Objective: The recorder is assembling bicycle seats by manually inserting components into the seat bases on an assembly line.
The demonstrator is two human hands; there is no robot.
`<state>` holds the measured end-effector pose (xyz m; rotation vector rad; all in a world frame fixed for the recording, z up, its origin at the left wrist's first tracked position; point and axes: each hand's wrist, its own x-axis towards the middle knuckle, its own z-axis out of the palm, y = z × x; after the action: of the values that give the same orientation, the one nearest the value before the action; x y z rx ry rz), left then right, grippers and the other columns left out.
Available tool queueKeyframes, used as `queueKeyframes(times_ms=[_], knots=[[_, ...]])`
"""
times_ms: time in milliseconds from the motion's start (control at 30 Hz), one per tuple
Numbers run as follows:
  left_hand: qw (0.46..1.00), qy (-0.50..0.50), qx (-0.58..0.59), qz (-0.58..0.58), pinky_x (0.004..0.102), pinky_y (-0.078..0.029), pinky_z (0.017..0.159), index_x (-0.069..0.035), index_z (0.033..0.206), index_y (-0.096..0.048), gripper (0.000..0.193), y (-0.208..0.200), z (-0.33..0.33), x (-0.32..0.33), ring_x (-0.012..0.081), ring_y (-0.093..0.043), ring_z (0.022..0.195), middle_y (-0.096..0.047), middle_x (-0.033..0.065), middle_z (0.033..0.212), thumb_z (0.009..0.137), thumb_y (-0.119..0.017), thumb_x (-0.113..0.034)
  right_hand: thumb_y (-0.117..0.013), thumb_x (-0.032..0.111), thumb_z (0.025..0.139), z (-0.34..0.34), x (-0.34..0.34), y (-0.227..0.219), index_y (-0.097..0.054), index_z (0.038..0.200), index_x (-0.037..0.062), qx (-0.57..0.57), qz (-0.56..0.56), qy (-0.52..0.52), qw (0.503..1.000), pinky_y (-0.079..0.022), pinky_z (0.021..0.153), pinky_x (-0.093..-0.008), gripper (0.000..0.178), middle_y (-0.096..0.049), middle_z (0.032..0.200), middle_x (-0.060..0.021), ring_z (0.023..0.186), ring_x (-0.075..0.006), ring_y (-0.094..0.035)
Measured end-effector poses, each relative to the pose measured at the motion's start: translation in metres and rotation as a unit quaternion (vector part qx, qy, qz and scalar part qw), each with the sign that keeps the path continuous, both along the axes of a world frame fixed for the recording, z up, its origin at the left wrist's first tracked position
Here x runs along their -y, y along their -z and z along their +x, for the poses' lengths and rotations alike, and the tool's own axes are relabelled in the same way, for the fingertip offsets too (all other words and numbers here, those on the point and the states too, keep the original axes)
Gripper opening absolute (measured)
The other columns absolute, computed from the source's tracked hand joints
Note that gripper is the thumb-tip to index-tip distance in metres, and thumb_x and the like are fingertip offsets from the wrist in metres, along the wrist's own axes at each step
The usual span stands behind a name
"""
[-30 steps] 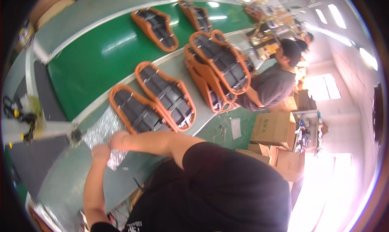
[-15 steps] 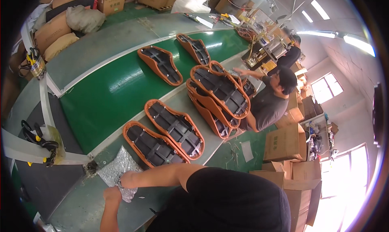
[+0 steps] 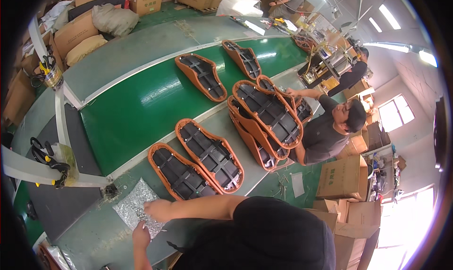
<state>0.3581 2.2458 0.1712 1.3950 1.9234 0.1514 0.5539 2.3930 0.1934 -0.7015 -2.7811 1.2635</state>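
**Sorting small fasteners from a bag beside the seat shells**

Running past you is the long green belt (image 3: 141, 105), and on the grey worktop (image 3: 94, 232) along its near edge lie orange-rimmed seat shells, black ribbed undersides up; the nearest seat shell (image 3: 181, 173) sits just beyond your arms, a second one (image 3: 210, 154) beside it, and a stack (image 3: 266, 124) stands further along where a co-worker (image 3: 330, 128) leans in.

Smaller, and under both your hands, is the clear plastic bag (image 3: 134, 206) of small silvery metal parts, lying flat on the worktop close to the near shell. It looks glittery and crinkled, the pieces spread loosely inside. I judge it limp and slippery, with some weight from the metal: lift it by a gathered edge or corner, never the middle, or the contents may slide and spill.

Your right hand (image 3: 158, 209) rests on the bag's near side, fingers loosely curled; whether it pinches a piece I cannot tell. Your left hand (image 3: 140, 233) is at the bag's lower edge, fingers together, its grip also unclear.
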Motion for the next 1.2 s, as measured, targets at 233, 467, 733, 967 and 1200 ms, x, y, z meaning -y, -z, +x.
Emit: queueKeyframes(times_ms=[233, 467, 733, 967, 1200], knots=[[0.745, -0.383, 0.533, -0.118, 0.0390, -0.053, 0.068, -0.007, 0.115, -0.064, 0.021, 0.001, 0.106, 0.001, 0.0242, -0.064, 0.070, -0.069, 0.0066, 0.083, 0.103, -0.058, -0.023, -0.067, 0.012, 0.084, 0.166, -0.018, -0.050, -0.068, 0.098, 0.0061, -0.132, 0.014, 0.173, 0.976, -0.054, 0.077, -0.0469, 0.015, -0.063, 0.101, -0.0140, 0.090, -0.0370, -0.066], [0.518, -0.502, 0.687, -0.087, 0.0359, -0.054, 0.088, -0.012, 0.111, -0.062, 0.020, -0.045, 0.247, -0.041, 0.0159, -0.065, 0.101, -0.068, 0.0024, 0.105, 0.108, -0.051, -0.028, -0.074, 0.018, 0.074, 0.205, 0.032, -0.097, -0.068, 0.094, 0.0051, -0.163, 0.177, 0.037, 0.970, -0.049, 0.081, -0.0401, 0.024, -0.060, 0.098, -0.0105, 0.094, -0.0304, -0.058], [0.484, -0.461, 0.738, -0.087, 0.0420, -0.055, 0.095, -0.002, 0.120, -0.058, 0.029, -0.045, 0.279, -0.071, 0.0239, -0.064, 0.110, -0.065, 0.0103, 0.117, 0.109, -0.042, -0.025, -0.070, 0.016, 0.071, 0.230, -0.001, -0.089, -0.068, 0.080, 0.0088, -0.125, 0.226, -0.014, 0.966, -0.047, 0.083, -0.0411, 0.012, -0.061, 0.095, -0.0077, 0.098, -0.0287, -0.057], [0.546, -0.463, 0.697, -0.040, 0.0374, -0.058, 0.088, 0.003, 0.120, -0.063, 0.025, -0.039, 0.255, -0.071, 0.0191, -0.063, 0.098, -0.063, 0.0082, 0.105, 0.105, -0.052, -0.014, -0.068, 0.006, 0.086, 0.181, -0.064, -0.067, -0.069, 0.096, 0.0041, -0.154, 0.011, 0.076, 0.985, -0.054, 0.077, -0.0403, 0.011, -0.067, 0.091, -0.0123, 0.088, -0.0329, -0.067], [0.609, -0.453, 0.646, -0.078, 0.0304, -0.056, 0.076, -0.003, 0.117, -0.067, 0.022, -0.027, 0.254, -0.059, 0.0130, -0.061, 0.081, -0.062, 0.0016, 0.089, 0.105, -0.057, -0.017, -0.067, 0.006, 0.086, 0.111, -0.167, 0.023, -0.074, 0.095, 0.0049, -0.122, 0.084, 0.071, 0.986, -0.056, 0.079, -0.0441, 0.012, -0.070, 0.091, -0.0156, 0.087, -0.0356, -0.068]])
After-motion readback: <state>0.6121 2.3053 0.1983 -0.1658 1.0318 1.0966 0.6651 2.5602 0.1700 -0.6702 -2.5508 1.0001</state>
